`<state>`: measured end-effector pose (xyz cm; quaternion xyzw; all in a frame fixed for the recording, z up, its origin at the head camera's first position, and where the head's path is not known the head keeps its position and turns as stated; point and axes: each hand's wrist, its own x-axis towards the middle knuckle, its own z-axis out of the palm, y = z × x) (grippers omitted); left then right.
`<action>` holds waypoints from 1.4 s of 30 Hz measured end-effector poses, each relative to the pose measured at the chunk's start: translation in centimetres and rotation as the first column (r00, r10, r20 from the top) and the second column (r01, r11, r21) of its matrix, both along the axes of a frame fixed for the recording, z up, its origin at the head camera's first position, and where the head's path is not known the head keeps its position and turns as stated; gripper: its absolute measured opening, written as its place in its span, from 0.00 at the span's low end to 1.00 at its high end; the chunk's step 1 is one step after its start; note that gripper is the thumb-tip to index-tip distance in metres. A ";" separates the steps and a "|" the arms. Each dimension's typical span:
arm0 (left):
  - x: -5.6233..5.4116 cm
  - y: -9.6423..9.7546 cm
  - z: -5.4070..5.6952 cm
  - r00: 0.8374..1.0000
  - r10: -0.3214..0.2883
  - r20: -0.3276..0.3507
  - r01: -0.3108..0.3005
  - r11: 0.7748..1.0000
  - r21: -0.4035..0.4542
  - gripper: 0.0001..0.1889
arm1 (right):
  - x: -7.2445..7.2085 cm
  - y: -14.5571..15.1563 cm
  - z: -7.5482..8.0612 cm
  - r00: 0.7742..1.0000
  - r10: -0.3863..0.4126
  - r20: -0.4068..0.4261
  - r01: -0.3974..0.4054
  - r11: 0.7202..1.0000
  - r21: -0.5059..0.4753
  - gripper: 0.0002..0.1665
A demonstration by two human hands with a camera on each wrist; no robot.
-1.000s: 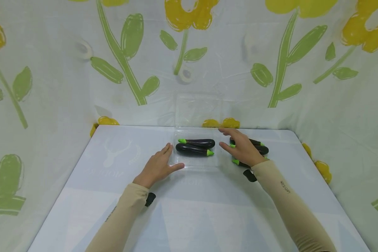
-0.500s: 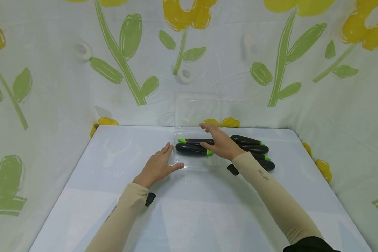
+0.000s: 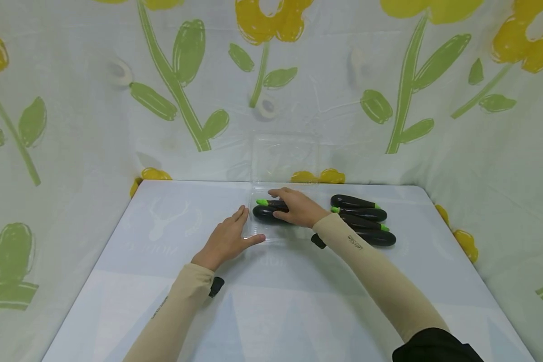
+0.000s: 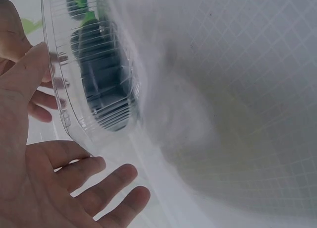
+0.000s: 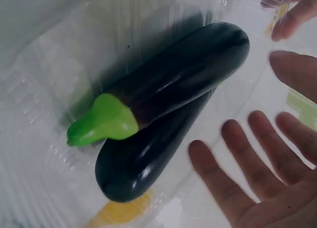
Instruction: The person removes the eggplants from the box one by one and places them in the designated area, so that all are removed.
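Note:
Two dark purple eggplants (image 3: 264,214) with green caps lie side by side in a clear plastic clamshell box (image 3: 276,236); its lid (image 3: 285,156) stands raised behind. My left hand (image 3: 226,237) rests against the box's left side, thumb at the front rim. In the left wrist view its fingers are straight beside the ribbed wall, with an eggplant (image 4: 101,79) seen through it. My right hand (image 3: 300,208) is over the eggplants in the head view and hides their right ends. The right wrist view shows its fingers spread, apart from the crossed eggplants (image 5: 183,72).
Several more eggplants (image 3: 366,213) lie in a stack of rows on the white table (image 3: 271,301), right of the box. A flower-printed curtain (image 3: 326,100) hangs along the table's back and sides.
My right hand has moved left from above the loose eggplants to above those in the box, uncovering the row at the right. My left hand has stayed at the box.

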<state>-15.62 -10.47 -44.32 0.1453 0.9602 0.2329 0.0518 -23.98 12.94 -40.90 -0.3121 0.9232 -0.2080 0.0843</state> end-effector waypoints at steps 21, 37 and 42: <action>0.2 0.0 0.3 1.000 -0.005 -0.007 0.005 1.000 0.024 0.54 | -1.1 -1.5 -0.7 0.995 0.045 0.089 -0.057 0.988 0.145 0.31; 0.2 0.0 0.4 1.000 -0.012 -0.017 0.013 1.000 0.019 0.54 | -0.2 -2.4 -0.4 0.982 0.021 0.190 -0.060 0.977 0.203 0.25; 0.2 0.0 0.3 1.000 -0.012 -0.022 0.013 1.000 0.016 0.54 | -0.1 -2.5 -0.4 0.974 0.013 0.227 -0.058 0.979 0.193 0.26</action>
